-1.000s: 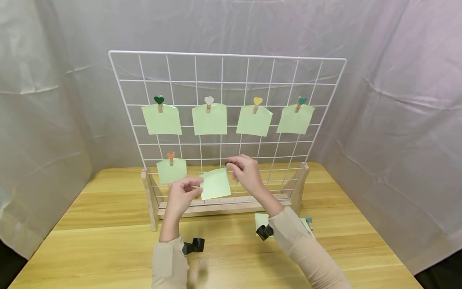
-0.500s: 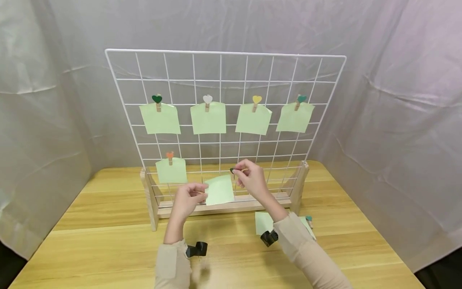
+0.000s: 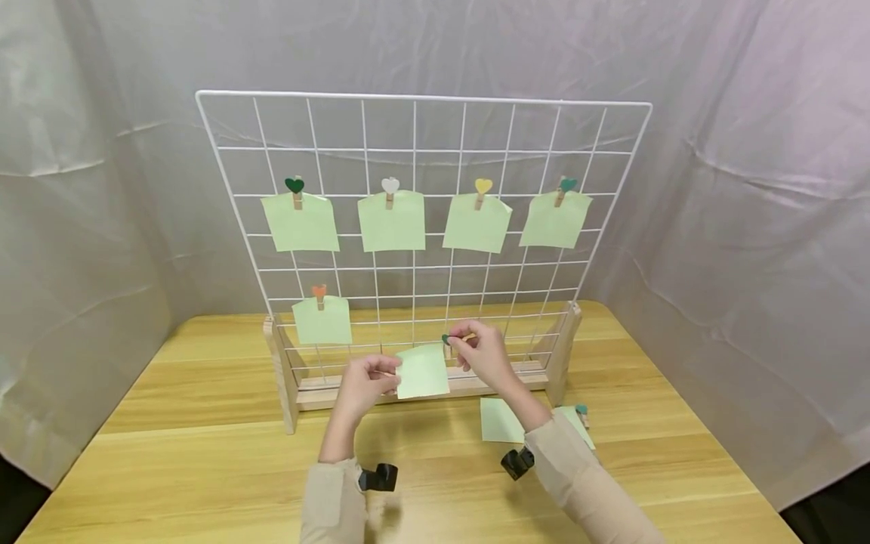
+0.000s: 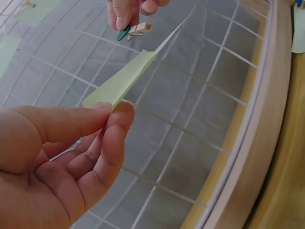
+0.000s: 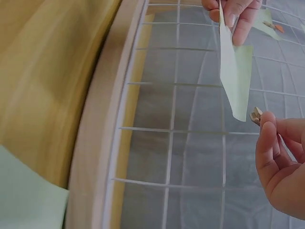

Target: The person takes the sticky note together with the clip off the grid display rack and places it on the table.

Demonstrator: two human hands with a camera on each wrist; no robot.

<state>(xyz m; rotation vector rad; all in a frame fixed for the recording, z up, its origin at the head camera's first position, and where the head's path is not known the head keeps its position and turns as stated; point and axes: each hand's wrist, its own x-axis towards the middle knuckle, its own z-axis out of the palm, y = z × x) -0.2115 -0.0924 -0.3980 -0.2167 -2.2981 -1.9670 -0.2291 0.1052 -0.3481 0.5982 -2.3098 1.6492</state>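
Observation:
My left hand [image 3: 367, 385] pinches a light green paper note [image 3: 423, 372] by its left edge, in front of the lower part of a white wire grid [image 3: 414, 267]. Between thumb and fingertips, my right hand [image 3: 484, 352] pinches a small wooden clothespin [image 4: 141, 29] with a dark green heart. That clothespin sits just off the note's upper right corner; a gap shows between them in the right wrist view. In the left wrist view the note [image 4: 123, 78] appears nearly edge-on and bent.
Four-sided notes hang clipped on the grid, such as one under a white heart clothespin [image 3: 390, 189] and one under an orange heart clothespin [image 3: 319, 293]. Wooden feet [image 3: 563, 355] hold the grid. On the table, loose notes [image 3: 501, 420] and a teal-heart clothespin [image 3: 582, 415] lie near the right forearm.
Both hands have moved down and to the right in the head view, carrying the note and the clothespin. The notes clipped on the grid stay in place.

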